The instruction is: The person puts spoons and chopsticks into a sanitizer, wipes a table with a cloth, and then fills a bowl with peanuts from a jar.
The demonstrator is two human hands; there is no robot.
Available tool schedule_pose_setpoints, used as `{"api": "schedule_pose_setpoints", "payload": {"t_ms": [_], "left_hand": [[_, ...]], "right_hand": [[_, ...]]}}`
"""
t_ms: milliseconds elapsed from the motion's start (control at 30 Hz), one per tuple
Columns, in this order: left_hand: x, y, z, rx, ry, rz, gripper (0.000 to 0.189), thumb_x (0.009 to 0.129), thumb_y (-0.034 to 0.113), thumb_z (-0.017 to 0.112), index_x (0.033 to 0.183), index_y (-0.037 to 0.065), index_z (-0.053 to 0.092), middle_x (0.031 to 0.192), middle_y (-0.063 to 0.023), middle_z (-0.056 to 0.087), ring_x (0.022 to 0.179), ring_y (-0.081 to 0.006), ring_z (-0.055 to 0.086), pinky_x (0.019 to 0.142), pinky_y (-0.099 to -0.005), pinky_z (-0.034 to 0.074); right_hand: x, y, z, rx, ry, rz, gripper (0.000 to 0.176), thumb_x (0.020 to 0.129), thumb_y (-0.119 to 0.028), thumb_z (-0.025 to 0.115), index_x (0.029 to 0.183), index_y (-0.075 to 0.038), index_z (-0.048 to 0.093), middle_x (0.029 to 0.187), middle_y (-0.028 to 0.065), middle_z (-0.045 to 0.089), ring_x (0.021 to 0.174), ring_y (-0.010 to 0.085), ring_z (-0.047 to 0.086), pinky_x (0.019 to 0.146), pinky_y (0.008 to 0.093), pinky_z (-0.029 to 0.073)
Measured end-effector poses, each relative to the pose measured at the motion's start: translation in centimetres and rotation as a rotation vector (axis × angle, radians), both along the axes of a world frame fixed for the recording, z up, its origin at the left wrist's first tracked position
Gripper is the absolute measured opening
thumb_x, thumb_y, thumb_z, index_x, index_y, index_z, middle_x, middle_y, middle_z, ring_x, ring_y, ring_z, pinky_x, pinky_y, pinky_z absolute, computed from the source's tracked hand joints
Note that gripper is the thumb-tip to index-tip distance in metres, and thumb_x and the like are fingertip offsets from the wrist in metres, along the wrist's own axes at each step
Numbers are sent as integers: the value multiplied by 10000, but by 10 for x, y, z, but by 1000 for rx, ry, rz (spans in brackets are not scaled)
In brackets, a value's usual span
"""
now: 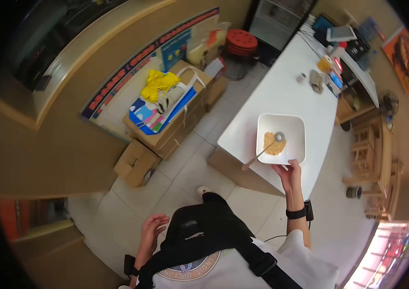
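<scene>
A square white bowl (294,126) is at the near part of the white counter, with crumbly tan food (273,146) inside it. A ladle (263,152) with a small metal head rests in the bowl, its brown handle end sticking out over the near left rim. My right hand (288,174) grips the near rim of the bowl, thumb on top and fingers underneath. My left hand (153,231) hangs beside my body at the lower left, fingers loosely apart and holding nothing.
The white counter (281,89) runs away to the far right, bearing a small cup (301,77), a grey cloth (316,81) and a tablet (341,33). Cardboard boxes (138,161) and a bag (161,108) stand at left. Red stools (241,41) are stacked behind; wooden chairs (364,149) stand right.
</scene>
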State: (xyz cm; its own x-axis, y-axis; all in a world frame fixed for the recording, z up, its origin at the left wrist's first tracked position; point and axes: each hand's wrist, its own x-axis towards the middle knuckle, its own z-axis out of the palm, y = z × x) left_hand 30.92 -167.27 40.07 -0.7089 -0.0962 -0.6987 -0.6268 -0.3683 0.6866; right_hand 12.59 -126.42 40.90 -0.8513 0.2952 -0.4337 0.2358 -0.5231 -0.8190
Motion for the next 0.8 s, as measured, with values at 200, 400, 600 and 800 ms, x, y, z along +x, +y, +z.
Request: {"api": "schedule_pose_setpoints", "payload": {"t_ms": [200, 400, 600, 800], "left_hand": [[-9, 3, 25, -29, 79, 233, 237, 849, 133, 425, 1026, 11, 525, 987, -103, 591, 924, -152, 553, 765, -251, 422], [-12, 24, 22, 37, 106, 315, 221, 842, 152, 470, 1005, 11, 522, 954, -109, 590, 913, -163, 552, 753, -265, 419], [-29, 28, 30, 19, 143, 275, 243, 868, 172, 450, 1037, 11, 515, 1005, -104, 583, 954, -164, 542, 806, -271, 412], [-52, 12, 50, -20, 193, 235, 415, 889, 261, 453, 1241, 58, 371, 1216, -99, 453, 1101, -209, 451, 898, -345, 379]], "right_hand": [[-35, -41, -5, 0, -25, 196, 381, 736, -123, 445, 1073, 52, 416, 1022, 159, 497, 949, 315, 529, 775, 465, 495], [-71, -66, -7, -31, 46, 292, 411, 734, -100, 441, 1122, 27, 398, 1052, 139, 495, 948, 284, 533, 748, 441, 505], [-72, -96, 6, -135, 98, 433, 450, 734, -80, 435, 1170, 3, 360, 1066, 125, 484, 937, 247, 528, 772, 427, 493], [-45, -190, 0, -66, 40, 793, 514, 729, -70, 456, 1219, -16, 312, 1115, 113, 455, 970, 222, 509, 776, 361, 471]]}}
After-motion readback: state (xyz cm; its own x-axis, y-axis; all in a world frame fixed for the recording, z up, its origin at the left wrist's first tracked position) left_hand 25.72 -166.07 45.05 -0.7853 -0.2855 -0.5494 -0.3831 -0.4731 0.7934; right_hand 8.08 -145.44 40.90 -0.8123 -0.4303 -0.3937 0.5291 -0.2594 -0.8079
